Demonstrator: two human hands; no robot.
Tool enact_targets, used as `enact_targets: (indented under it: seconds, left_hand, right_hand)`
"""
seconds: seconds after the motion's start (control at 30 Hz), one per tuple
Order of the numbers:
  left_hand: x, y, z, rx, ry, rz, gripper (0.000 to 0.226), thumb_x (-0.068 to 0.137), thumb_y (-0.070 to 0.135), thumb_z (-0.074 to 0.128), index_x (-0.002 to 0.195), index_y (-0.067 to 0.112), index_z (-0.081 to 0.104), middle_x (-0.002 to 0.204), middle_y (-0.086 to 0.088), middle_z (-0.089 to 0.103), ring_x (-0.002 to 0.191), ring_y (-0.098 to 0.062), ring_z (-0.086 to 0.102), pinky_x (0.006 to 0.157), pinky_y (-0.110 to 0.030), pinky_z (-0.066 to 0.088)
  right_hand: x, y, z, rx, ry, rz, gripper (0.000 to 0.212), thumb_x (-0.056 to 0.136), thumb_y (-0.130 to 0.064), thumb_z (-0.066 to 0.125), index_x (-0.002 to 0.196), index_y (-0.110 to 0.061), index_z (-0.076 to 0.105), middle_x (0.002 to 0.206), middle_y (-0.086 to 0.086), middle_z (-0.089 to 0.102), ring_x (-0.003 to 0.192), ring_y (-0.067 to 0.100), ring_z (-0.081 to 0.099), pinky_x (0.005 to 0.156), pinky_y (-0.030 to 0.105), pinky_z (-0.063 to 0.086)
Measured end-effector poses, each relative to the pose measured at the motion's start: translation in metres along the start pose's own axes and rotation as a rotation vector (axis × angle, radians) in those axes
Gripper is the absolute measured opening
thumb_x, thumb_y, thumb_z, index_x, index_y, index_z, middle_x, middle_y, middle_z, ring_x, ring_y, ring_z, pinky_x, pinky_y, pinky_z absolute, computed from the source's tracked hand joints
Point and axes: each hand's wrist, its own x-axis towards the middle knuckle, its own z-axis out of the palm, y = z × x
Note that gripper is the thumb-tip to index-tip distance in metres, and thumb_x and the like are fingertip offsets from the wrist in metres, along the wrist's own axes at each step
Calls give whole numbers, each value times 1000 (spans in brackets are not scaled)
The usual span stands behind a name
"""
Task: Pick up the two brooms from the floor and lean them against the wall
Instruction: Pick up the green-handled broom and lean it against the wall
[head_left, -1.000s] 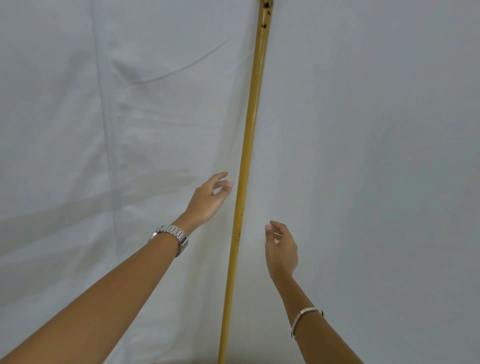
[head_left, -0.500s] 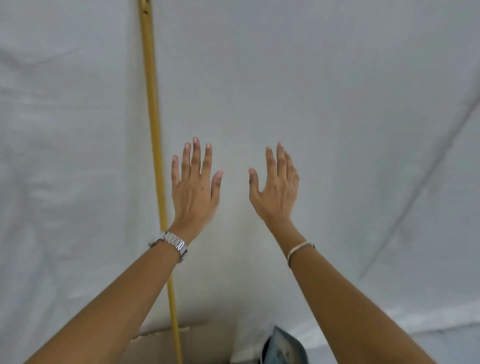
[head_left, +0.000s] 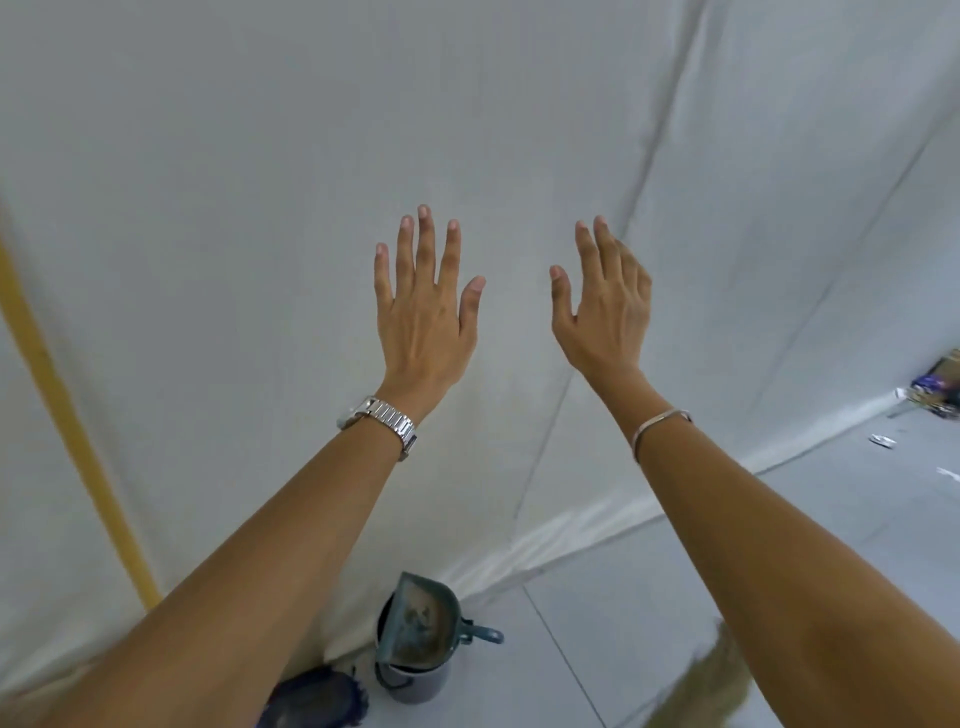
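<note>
A yellow broom handle (head_left: 62, 415) leans against the white sheet-covered wall (head_left: 260, 156) at the far left. Its bristle end is hidden behind my left arm. My left hand (head_left: 423, 322), with a metal watch at the wrist, is raised in front of the wall with fingers spread and nothing in it. My right hand (head_left: 605, 312), with a thin bracelet on the wrist, is raised beside it, also empty with fingers apart. Straw-coloured bristles of a second broom (head_left: 711, 680) lie blurred on the floor at the bottom right, partly hidden behind my right arm.
A dark bucket (head_left: 415, 675) with a teal dustpan (head_left: 423, 623) standing in it sits at the foot of the wall. A dark round object (head_left: 317, 699) lies left of it. The tiled floor (head_left: 623, 623) runs to the right, with small clutter (head_left: 935, 395) at the far right edge.
The view has swung right and down, so the yellow handle has slid to the left edge. Both hands stay raised and empty. The bucket, the floor and the second broom's bristles have come into view.
</note>
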Motion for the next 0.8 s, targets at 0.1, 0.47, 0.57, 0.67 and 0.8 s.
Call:
enact_targets:
  seconds: [0.1, 0.47, 0.57, 0.67, 0.8]
  left_hand:
    - [-24, 65, 36, -36, -39, -45, 57, 98, 44, 19, 149, 17, 10, 159, -12, 7, 146, -25, 2, 116, -43, -5]
    - [-190, 198, 205, -162, -356, -419, 57, 98, 45, 20, 149, 22, 9, 159, -6, 4, 146, -19, -3, 115, -39, -11]
    - [-249, 201, 270, -134, -467, -426, 58, 98, 46, 21, 149, 21, 7, 159, -6, 2, 146, -20, -3, 115, -38, -12]
    - [-315, 188, 339, -90, -561, -436, 59, 98, 45, 22, 149, 20, 6, 159, -8, 0, 146, -22, -3, 116, -39, -10]
    - [-432, 153, 440, 41, -730, -467, 58, 98, 45, 21, 148, 19, 9, 159, -10, 4, 146, -25, 1, 115, -40, -9]
  right_hand:
    - [-30, 68, -7, 0, -44, 2, 49, 95, -37, 40, 136, -11, 42, 143, 13, 45, 126, 32, 46, 102, 45, 35]
    - [-187, 261, 55, 120, -487, -150, 51, 94, -41, 34, 136, -13, 41, 130, 9, 59, 114, 27, 57, 90, 40, 45]
    - [-263, 298, 101, 114, -628, -139, 54, 94, -45, 33, 138, -16, 38, 136, 9, 54, 119, 27, 53, 94, 41, 42]
    - [-339, 331, 151, 109, -738, -147, 55, 94, -45, 33, 139, -15, 36, 139, 11, 51, 121, 29, 51, 95, 43, 41]
    - [-461, 369, 227, 110, -888, -104, 57, 94, -46, 31, 141, -14, 34, 141, 12, 48, 121, 31, 50, 96, 43, 40]
